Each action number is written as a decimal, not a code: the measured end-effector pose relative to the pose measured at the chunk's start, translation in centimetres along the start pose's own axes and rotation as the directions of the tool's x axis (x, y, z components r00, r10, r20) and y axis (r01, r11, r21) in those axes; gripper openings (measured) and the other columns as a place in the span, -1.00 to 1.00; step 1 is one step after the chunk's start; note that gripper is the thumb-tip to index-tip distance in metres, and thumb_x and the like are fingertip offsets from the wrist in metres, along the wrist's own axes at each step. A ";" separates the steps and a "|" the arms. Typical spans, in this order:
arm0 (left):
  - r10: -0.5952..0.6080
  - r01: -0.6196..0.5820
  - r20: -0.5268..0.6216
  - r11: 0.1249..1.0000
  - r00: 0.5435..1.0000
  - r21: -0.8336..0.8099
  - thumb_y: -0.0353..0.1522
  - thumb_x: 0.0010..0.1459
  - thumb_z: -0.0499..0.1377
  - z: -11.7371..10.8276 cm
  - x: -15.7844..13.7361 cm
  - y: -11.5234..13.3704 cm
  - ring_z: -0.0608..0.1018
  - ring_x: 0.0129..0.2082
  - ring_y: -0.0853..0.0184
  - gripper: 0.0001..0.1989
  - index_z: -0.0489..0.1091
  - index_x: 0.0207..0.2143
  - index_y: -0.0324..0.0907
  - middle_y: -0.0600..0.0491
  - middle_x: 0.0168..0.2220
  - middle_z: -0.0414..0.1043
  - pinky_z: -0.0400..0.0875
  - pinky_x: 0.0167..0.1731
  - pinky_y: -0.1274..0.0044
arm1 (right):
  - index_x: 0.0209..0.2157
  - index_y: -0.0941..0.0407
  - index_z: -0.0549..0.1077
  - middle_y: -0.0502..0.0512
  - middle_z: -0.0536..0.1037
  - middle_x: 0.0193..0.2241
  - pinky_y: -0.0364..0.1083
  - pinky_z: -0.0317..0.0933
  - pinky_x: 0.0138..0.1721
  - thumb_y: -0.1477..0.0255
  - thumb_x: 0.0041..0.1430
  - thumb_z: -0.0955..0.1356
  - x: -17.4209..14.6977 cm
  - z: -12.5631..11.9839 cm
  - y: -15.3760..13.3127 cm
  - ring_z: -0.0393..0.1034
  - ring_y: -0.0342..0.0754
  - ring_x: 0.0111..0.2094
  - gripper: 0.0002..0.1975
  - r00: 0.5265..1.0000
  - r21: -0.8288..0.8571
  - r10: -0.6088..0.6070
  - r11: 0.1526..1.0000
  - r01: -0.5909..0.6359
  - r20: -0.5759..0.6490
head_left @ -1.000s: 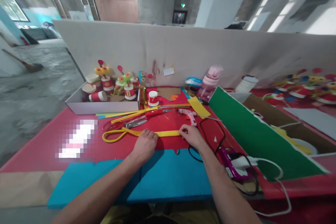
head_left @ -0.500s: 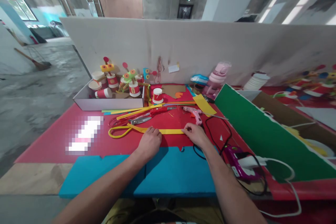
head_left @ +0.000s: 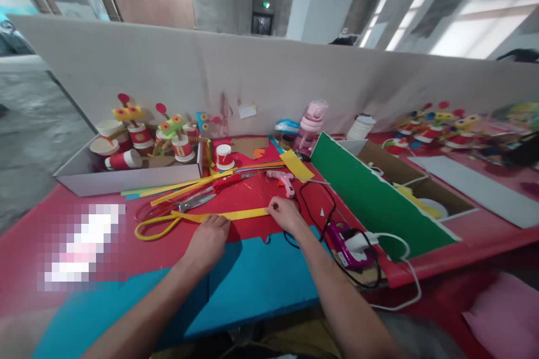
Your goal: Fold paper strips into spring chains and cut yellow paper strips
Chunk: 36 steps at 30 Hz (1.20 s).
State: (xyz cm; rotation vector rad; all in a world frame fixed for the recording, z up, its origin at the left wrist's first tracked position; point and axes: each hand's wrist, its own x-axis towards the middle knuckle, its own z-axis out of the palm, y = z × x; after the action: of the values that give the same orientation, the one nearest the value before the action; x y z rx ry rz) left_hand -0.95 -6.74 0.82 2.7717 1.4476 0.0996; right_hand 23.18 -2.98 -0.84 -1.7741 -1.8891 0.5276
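Observation:
A flat yellow paper strip lies crosswise in front of me on the red tabletop. My left hand, its fingers curled and pressed down, holds the strip near its middle. At the right end, the thumb and fingers of my right hand pinch it. Beyond the left hand is a rounded yellow loop; I cannot tell whether it joins the strip. Scissors with red handles lie behind it, beside red-handled pliers. A pink glue gun rests just behind my right hand.
A white box of paper-cup figures stands at back left. On the right are a green-sided box and a purple power strip with cables. A white paper cup and pink bottle stand behind. A blue board lies nearest me.
The view has turned to the right, so everything sits further left in the picture. Both hands keep their hold on the yellow strip, with little visible movement.

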 end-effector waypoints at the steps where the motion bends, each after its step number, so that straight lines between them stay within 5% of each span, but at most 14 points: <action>1: 0.004 -0.004 0.005 1.000 1.000 0.009 -0.61 0.08 -0.03 0.0 0.0 0.0 0.44 -0.10 0.15 -0.65 0.46 -0.16 -0.33 -0.18 -0.16 0.46 0.27 -0.04 0.36 | -0.48 0.13 0.43 0.00 0.49 -0.53 -0.19 0.05 -0.44 0.44 0.09 0.37 -0.1 -0.1 0.0 0.32 -0.13 -0.48 -0.90 1.000 0.008 -0.004 1.000 0.004 -0.005; 7: 0.020 -0.022 0.034 0.998 0.999 0.059 -0.59 0.11 -0.04 -0.2 -0.1 0.4 0.44 -0.11 0.14 -0.66 0.48 -0.19 -0.33 -0.18 -0.14 0.45 0.27 -0.03 0.34 | -0.53 0.13 0.42 -0.04 0.46 -0.55 -0.21 0.06 -0.44 0.46 0.03 0.40 -0.4 -0.7 0.3 0.30 -0.16 -0.49 -0.88 0.994 0.090 -0.105 0.991 0.102 0.032; 14: 0.008 -0.010 0.034 0.998 0.999 0.056 -0.57 0.13 -0.03 -0.3 0.0 0.5 0.44 -0.11 0.14 -0.67 0.48 -0.18 -0.32 -0.18 -0.14 0.45 0.29 -0.05 0.35 | -0.52 0.13 0.43 -0.04 0.48 -0.55 -0.20 0.08 -0.42 0.43 0.07 0.37 -0.2 -0.8 0.5 0.33 -0.14 -0.47 -0.88 0.997 0.099 -0.076 0.993 0.072 0.034; 24: -0.011 0.007 0.043 0.994 0.999 0.106 -0.61 0.11 -0.07 0.7 -0.2 0.5 0.35 0.09 0.09 -0.45 0.23 0.18 -0.34 -0.19 0.15 0.29 0.25 0.04 0.31 | -0.45 0.13 0.41 0.00 0.48 -0.50 -0.18 -0.03 -0.46 0.42 0.15 0.35 0.4 -0.6 -0.3 0.30 -0.14 -0.47 -0.89 0.998 -0.115 -0.020 0.993 0.028 0.066; 36: -0.020 0.013 0.064 0.995 0.998 0.102 -0.59 0.11 -0.08 0.5 -0.3 0.4 0.36 0.07 0.11 -0.46 0.25 0.17 -0.30 -0.17 0.15 0.30 0.30 -0.06 0.32 | -0.38 0.12 0.41 0.04 0.52 -0.39 -0.17 0.00 -0.39 0.42 0.17 0.35 0.3 -0.4 -1.1 0.38 -0.11 -0.35 -0.93 0.995 -0.223 0.067 0.974 -0.048 0.079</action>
State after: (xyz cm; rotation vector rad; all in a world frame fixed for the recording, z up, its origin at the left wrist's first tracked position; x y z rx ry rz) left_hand -0.76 -7.23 0.30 2.8121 1.5002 -0.0646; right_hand 22.56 -2.82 0.14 -1.9814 -2.0275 0.4347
